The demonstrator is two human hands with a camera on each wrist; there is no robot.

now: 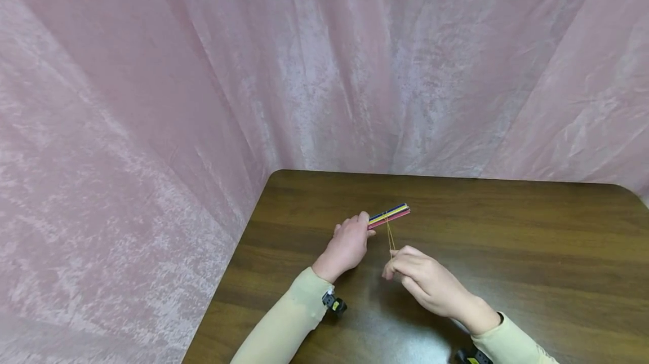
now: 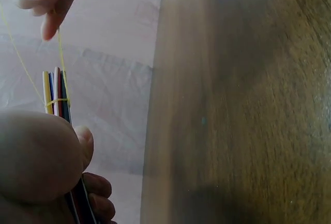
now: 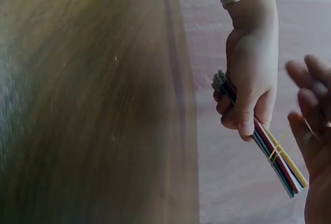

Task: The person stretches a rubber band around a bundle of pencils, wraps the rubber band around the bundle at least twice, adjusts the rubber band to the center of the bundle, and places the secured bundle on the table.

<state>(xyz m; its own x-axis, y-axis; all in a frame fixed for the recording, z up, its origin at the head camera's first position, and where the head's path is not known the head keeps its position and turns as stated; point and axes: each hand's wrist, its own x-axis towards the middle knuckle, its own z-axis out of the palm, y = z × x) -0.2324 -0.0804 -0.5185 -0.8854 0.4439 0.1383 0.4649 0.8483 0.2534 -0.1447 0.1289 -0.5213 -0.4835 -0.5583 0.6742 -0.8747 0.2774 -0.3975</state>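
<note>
My left hand (image 1: 347, 245) grips a bundle of thin coloured sticks (image 1: 400, 212), with blue, yellow, white and red among them. Their far ends stick out past the thumb, up and to the right. Round the protruding part runs a yellow rubber band (image 2: 61, 53), which crosses the sticks in the left wrist view. My right hand (image 1: 428, 279) holds the band's other end on curled fingers, pulling it taut toward me, below and right of the bundle. In the right wrist view, the other ends of the sticks (image 3: 220, 80) show behind the left hand.
Both hands are above a brown wooden table (image 1: 507, 229). Pink curtains (image 1: 345, 71) hang behind it and along its left side. A small dark camera (image 1: 334, 303) is strapped to the left wrist.
</note>
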